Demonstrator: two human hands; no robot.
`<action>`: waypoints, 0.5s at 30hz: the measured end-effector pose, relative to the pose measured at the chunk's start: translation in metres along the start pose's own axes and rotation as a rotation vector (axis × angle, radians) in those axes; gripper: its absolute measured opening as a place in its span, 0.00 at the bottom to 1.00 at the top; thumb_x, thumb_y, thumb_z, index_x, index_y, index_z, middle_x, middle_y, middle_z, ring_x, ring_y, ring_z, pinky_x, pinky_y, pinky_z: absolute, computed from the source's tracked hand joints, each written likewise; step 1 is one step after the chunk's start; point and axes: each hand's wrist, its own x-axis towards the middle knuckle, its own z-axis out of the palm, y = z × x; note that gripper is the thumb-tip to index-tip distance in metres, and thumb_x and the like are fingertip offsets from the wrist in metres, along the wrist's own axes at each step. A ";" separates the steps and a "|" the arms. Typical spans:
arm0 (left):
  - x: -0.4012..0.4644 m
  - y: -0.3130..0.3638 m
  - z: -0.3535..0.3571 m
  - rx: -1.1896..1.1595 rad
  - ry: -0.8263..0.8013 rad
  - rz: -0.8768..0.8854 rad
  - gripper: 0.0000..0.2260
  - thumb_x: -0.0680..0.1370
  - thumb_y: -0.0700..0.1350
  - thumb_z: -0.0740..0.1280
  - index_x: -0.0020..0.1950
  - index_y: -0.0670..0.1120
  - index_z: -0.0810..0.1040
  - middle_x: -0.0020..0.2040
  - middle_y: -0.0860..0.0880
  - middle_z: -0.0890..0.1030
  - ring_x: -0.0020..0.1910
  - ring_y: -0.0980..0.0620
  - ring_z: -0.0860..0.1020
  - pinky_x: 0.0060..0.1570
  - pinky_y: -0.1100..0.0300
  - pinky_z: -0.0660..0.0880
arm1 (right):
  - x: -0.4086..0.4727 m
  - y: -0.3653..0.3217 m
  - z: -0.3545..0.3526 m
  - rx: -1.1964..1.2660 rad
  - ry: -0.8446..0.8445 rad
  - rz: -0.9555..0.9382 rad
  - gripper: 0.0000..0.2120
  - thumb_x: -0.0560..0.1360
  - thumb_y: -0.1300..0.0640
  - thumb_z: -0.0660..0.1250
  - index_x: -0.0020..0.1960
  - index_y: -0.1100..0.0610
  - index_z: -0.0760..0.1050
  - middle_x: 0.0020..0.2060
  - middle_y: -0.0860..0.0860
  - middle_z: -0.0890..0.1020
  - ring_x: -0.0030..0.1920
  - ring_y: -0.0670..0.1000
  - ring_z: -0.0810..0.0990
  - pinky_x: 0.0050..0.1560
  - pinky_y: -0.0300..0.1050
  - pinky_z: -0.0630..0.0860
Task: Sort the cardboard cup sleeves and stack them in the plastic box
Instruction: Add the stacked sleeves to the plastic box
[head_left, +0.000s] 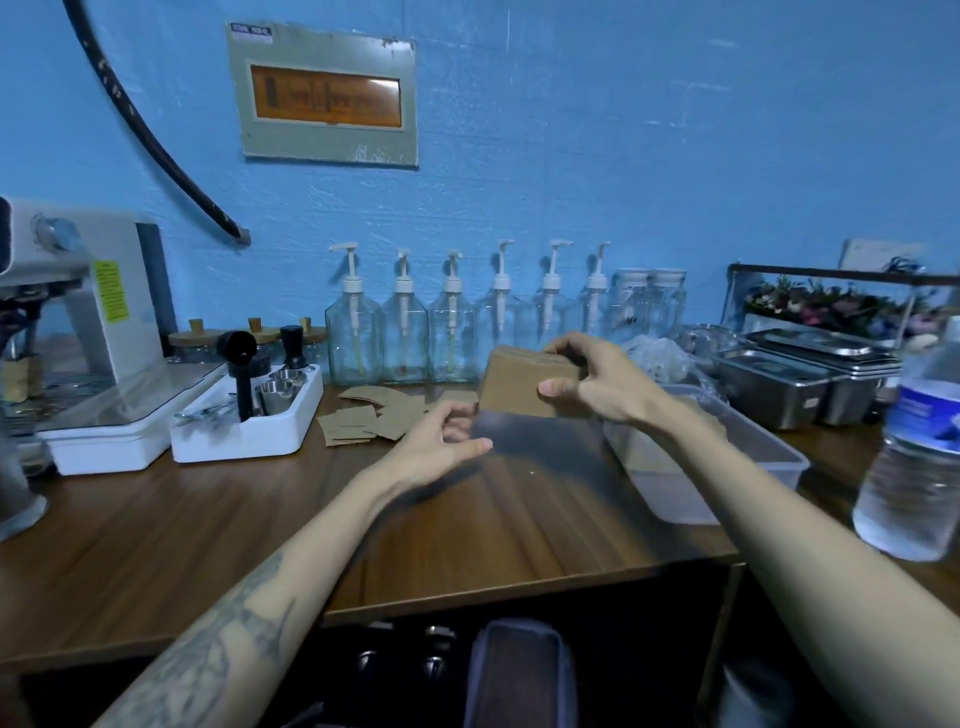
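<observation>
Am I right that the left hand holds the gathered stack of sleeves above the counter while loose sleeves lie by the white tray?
Not quite: the head view shows the right hand gripping the stack of sleeves above the counter. The left hand is open and empty below it. The loose sleeves do lie by the white tray.

I'm looking at a café's work corner. An espresso machine (78, 312) sits at the left end of a wooden counter (519, 519), with a tamper (292, 345) and small metal cups (278, 387) in a white tray (244, 431) beside it. Glass pump bottles (402, 322) line the blue wall (623, 130), steel pans (795, 379) are stacked on the right, and cardboard cup sleeves (363, 421) lie loose between.
</observation>
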 end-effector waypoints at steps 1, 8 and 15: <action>0.003 0.008 0.010 0.015 -0.010 0.026 0.20 0.77 0.41 0.71 0.67 0.43 0.70 0.54 0.47 0.76 0.51 0.54 0.75 0.51 0.71 0.73 | -0.006 0.003 -0.011 0.002 0.021 0.006 0.17 0.72 0.55 0.76 0.58 0.49 0.74 0.55 0.53 0.82 0.56 0.55 0.80 0.62 0.57 0.75; 0.024 0.048 0.083 0.127 -0.103 0.215 0.09 0.83 0.44 0.63 0.60 0.55 0.76 0.61 0.47 0.77 0.57 0.52 0.75 0.62 0.55 0.71 | -0.050 0.041 -0.077 -0.035 0.129 0.130 0.19 0.73 0.57 0.75 0.61 0.54 0.74 0.56 0.52 0.81 0.55 0.52 0.79 0.58 0.48 0.75; 0.031 0.072 0.138 0.134 -0.231 0.269 0.13 0.84 0.50 0.58 0.62 0.53 0.79 0.49 0.56 0.77 0.48 0.62 0.74 0.53 0.62 0.69 | -0.077 0.073 -0.107 0.006 0.178 0.206 0.17 0.73 0.59 0.74 0.59 0.55 0.73 0.49 0.47 0.81 0.48 0.49 0.80 0.43 0.39 0.74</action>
